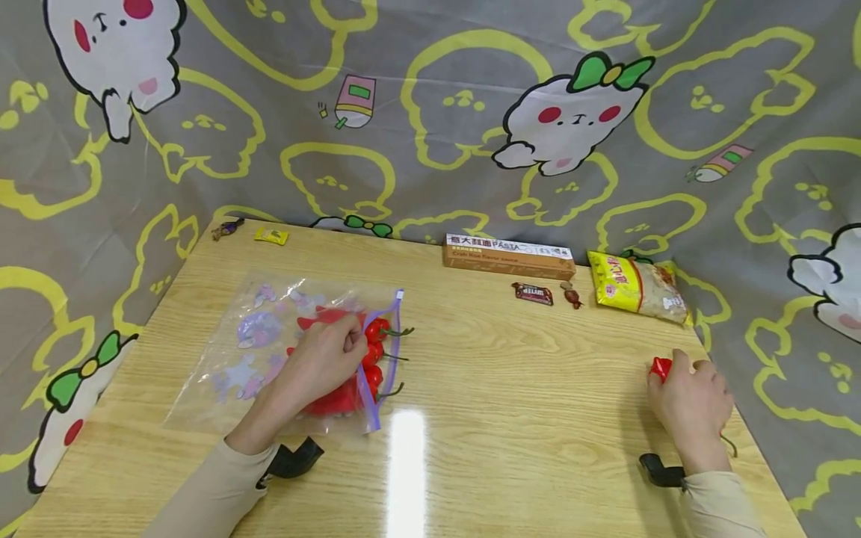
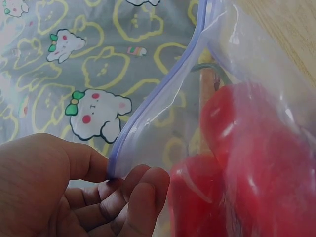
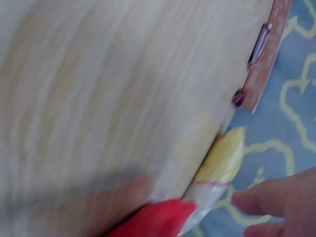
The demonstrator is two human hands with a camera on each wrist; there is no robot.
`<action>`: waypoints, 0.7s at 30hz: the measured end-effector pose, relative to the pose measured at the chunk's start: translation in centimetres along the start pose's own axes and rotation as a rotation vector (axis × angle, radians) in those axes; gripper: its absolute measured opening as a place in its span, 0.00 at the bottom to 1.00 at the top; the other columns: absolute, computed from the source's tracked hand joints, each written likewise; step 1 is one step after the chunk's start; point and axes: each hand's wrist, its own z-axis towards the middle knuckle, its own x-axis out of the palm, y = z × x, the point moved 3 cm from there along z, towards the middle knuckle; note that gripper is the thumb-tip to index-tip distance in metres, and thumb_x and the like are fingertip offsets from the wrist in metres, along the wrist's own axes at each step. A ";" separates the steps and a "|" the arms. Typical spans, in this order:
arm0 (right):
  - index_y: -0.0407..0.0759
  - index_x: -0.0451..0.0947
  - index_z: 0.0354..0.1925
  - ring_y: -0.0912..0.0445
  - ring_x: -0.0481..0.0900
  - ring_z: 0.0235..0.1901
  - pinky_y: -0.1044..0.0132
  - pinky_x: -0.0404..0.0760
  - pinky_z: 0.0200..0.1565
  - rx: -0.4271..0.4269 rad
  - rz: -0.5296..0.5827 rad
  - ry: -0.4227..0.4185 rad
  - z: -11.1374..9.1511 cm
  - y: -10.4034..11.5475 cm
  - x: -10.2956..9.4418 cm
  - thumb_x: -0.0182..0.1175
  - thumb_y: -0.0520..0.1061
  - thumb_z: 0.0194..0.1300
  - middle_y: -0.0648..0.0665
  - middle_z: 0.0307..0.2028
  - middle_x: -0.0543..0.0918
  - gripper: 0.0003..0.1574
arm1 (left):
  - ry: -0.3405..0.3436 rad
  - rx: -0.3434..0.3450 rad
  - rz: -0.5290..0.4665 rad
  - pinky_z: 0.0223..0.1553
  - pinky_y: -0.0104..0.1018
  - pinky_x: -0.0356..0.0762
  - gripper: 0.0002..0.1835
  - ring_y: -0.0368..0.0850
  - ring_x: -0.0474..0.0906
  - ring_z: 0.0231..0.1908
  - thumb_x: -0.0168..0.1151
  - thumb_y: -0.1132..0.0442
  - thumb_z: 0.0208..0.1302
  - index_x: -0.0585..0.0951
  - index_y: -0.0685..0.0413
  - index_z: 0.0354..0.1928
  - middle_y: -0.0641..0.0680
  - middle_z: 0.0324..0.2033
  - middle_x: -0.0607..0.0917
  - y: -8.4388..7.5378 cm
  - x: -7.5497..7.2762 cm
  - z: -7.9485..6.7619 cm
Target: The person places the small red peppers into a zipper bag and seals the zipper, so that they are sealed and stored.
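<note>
A clear plastic zip bag with a purple seal and pastel prints (image 1: 258,329) lies flat at nine o'clock on the pale wood-grain desk (image 1: 525,418), three glossy red peppers with green stems (image 1: 373,355) at its mouth, their stems reaching past the lip. The film should be light, limp and slippery, best held by the stiffer seal; the peppers look smooth and easily bruised if real, so a loose grasp round the body would suit. The left hand (image 1: 326,355) pinches the purple edge between thumb and curled fingers. At three o'clock, the right hand (image 1: 693,403) is bent over another shiny red pepper (image 1: 661,368); I cannot tell whether its fingers grip it. Just past twelve, a brown-and-white carton (image 1: 509,258) reads "PASTA" and "Crab Roe flavor sauce" beside Chinese characters. A small dark-red wrapped sweet (image 1: 533,293), towards one, carries upside-down lettering too small to trust. At two, a yellow-and-clear packet (image 1: 639,289) bears red characters, only partly legible.
</note>
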 end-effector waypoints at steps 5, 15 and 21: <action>0.26 0.63 0.44 0.22 0.63 0.34 0.34 0.62 0.31 0.084 -0.062 0.135 -0.2 -1.9 0.7 0.49 0.54 0.64 0.16 0.35 0.63 0.30 | 0.003 -0.003 -0.004 0.12 0.30 0.56 0.03 0.38 0.61 0.12 0.51 0.62 0.58 0.71 0.50 0.28 0.47 0.13 0.66 0.0 0.0 0.0; 0.25 0.65 0.33 0.26 0.66 0.26 0.41 0.62 0.20 0.010 -0.054 0.119 -0.7 -2.1 1.4 0.52 0.44 0.55 0.22 0.26 0.63 0.19 | -0.005 0.006 -0.002 0.11 0.28 0.55 0.04 0.37 0.60 0.11 0.52 0.63 0.58 0.70 0.50 0.27 0.46 0.12 0.65 0.0 -0.1 0.0; 0.25 0.66 0.34 0.25 0.66 0.26 0.41 0.64 0.21 0.007 -0.064 0.189 -0.6 -1.8 1.5 0.52 0.41 0.53 0.20 0.27 0.64 0.17 | -0.009 0.011 -0.003 0.11 0.28 0.56 0.04 0.37 0.60 0.11 0.52 0.63 0.58 0.70 0.51 0.27 0.46 0.12 0.65 0.0 -0.1 0.0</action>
